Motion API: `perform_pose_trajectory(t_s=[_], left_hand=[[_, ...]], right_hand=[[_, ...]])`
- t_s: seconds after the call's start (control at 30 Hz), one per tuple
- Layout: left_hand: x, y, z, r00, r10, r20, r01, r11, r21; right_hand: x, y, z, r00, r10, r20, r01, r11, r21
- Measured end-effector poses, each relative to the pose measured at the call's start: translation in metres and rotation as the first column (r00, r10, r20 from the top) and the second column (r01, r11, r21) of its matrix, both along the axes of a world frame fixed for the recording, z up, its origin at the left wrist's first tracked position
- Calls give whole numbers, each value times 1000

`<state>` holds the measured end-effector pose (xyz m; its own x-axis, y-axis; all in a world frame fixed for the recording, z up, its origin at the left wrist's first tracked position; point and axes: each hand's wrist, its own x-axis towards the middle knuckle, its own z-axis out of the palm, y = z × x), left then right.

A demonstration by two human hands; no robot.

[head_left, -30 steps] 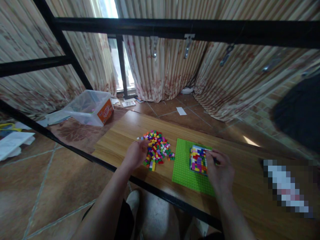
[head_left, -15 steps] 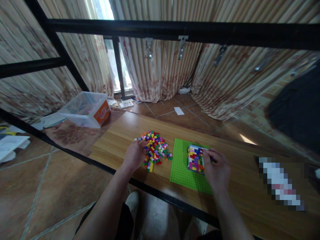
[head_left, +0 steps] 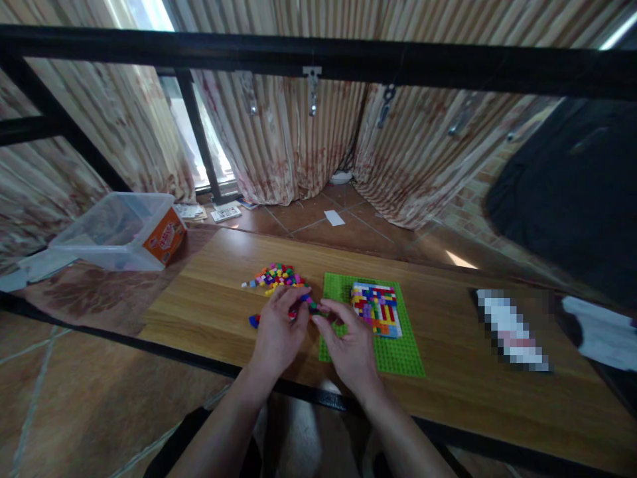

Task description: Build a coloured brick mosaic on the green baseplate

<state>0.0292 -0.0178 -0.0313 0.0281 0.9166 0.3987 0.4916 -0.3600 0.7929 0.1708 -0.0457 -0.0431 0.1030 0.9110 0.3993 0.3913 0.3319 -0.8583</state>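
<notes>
Striped, flower-marked curtains (head_left: 279, 139) hung far beyond both hands, filling the background. The wood-topped desk (head_left: 199, 292) stretched under the hands and well out to either side of them. A black metal bar (head_left: 279, 63) crossed the view, beyond the hands and higher up. Well to the left of the left hand and farther off stood a clear plastic tub (head_left: 149, 261) with an orange label. The green studded baseplate (head_left: 398, 362) lay flat on the desk, mostly to the right of the right hand, its left part below that hand. Farther right lay a pixelated item (head_left: 512, 332), too blurred to identify. The left hand (head_left: 281, 332) was half curled, fingertips and thumb a little apart at some small blue, purple and green bricks (head_left: 309, 303); the right hand (head_left: 352, 348) faced it close by, thumb and forefinger nearly together. Whether either had a firm hold of a brick could not be told. The multicoloured brick panel (head_left: 375, 309) sat on the baseplate, just beyond and right of the right hand. The loose brick pile (head_left: 281, 273) spread just past the left hand, partly hidden by it. Smallest was a blue piece (head_left: 254, 321) just left of that hand.
</notes>
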Motion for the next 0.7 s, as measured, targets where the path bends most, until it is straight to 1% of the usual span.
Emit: perform_pose_trajectory(t_s=[0.1, 0.17, 0.27, 0.33, 0.47, 0.57, 0.7], left_hand=[[10, -4, -2, 996, -23, 81, 25, 999, -21], [12, -4, -5, 977, -38, 211, 56, 995, -79], [12, -1, -6, 896, -32, 444, 149, 962, -231], [10, 1, -3, 845, -7, 534, 209, 925, -318], [7, 1, 5, 791, 22, 612, 286, 870, -401], [5, -1, 10, 746, 68, 662, 334, 822, -461], [-1, -3, 12, 640, 161, 751, 421, 744, -519]], right_hand=[[-4, 3, -3, 992, -12, -125, 4, 998, -61], [-1, 5, -5, 987, 7, -163, -21, 996, -82], [3, 7, -7, 983, 22, -183, -39, 995, -90], [5, 6, -7, 982, 26, -188, -43, 995, -90], [3, 5, -4, 973, 73, -220, -99, 989, -109], [2, 7, -3, 942, 95, -322, -151, 977, -151], [3, 10, -6, 888, 89, -451, -207, 954, -219]])
